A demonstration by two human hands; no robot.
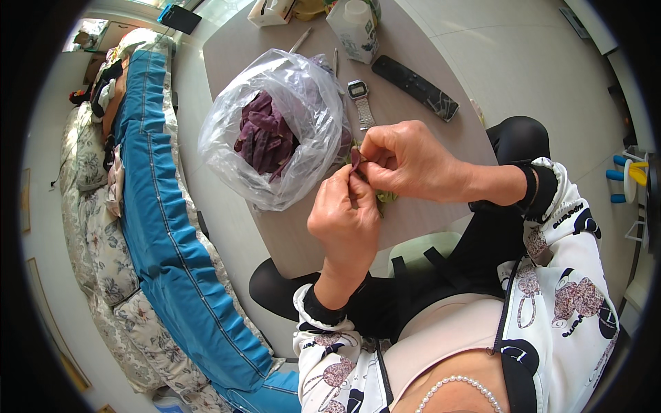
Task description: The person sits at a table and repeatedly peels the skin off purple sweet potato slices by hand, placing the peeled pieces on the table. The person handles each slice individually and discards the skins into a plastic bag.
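My left hand (347,211) and my right hand (413,160) meet over the near part of the table, both pinching one small purple bean pod (355,159). The pod stands between my fingertips, its lower end in the left and its upper end by the right. Just beyond, an open clear plastic bag (222,134) holds a heap of flat purple pods (263,131). Some green trimmings (386,196) lie under my hands, partly covered by them.
On the grey wooden table (289,242) are a metal-band digital watch (360,103), a black remote control (413,88), a white carton (353,31) and a tissue box (271,11). A sofa with a blue cover (165,222) stands at the left. A pale green stool (428,248) is below the table edge.
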